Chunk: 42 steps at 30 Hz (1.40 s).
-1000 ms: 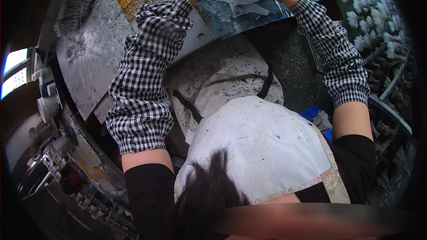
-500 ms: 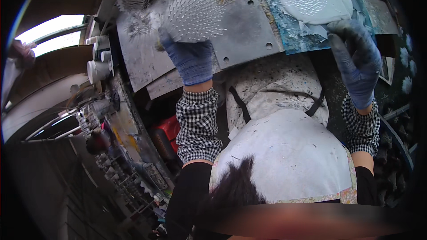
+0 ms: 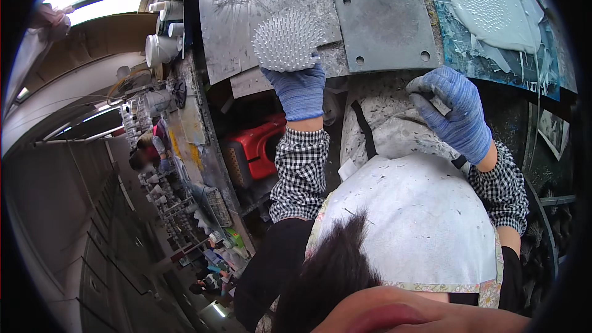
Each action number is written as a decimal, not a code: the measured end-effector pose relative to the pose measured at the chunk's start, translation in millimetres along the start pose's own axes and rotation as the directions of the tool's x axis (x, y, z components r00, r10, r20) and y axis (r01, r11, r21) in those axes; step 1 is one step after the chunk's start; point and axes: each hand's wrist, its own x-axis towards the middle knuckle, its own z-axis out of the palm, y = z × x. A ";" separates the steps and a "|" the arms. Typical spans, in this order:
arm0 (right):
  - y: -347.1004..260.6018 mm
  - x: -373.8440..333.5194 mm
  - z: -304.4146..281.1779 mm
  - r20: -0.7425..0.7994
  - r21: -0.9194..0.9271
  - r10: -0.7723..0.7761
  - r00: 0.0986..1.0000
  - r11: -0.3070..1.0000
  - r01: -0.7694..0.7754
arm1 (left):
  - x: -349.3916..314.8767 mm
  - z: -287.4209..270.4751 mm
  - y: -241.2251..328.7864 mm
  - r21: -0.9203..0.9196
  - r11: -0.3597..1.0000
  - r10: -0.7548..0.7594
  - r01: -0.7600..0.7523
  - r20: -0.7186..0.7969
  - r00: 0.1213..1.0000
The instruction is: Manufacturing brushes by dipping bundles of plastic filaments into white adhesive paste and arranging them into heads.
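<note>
Premises: a small manufacturing workshop. Evidence: a grimy, paint-spattered metal workbench (image 3: 259, 31) carrying a bolted grey steel plate (image 3: 385, 21) with corner holes; a white spiked moulded piece (image 3: 287, 40) and a white dotted sheet (image 3: 493, 6) on the bench; stacked white cups (image 3: 161, 46) at the bench edge; a red machine housing (image 3: 262, 145) below; cluttered racks of parts (image 3: 179, 209) along an aisle; another person (image 3: 145, 151) at work there; a stained work apron (image 3: 419, 222).

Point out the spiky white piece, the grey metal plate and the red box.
spiky white piece (image 3: 288, 40), head view, middle of its spiked face
grey metal plate (image 3: 385, 23), head view, bare centre
red box (image 3: 259, 148), head view, top side
</note>
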 end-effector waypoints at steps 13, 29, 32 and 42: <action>2.7 -6.5 8.2 0.033 0.000 0.042 0.999 0.999 -0.042 | -7.4 6.6 0.4 0.038 0.998 0.055 -0.057 0.042 0.998; 13.1 -7.1 -0.5 -0.016 0.250 0.251 0.968 0.938 -0.239 | -17.1 38.1 -8.8 0.399 0.916 0.038 -0.029 -0.015 0.999; 11.6 17.1 -17.6 -0.001 0.228 0.262 0.965 0.940 -0.255 | -16.7 42.5 -8.5 0.720 0.687 0.152 -0.101 -0.006 0.988; 22.9 57.1 -11.2 0.300 -0.153 0.290 0.909 0.955 -0.255 | 19.1 67.0 -66.2 0.744 0.667 -0.207 0.024 0.155 0.966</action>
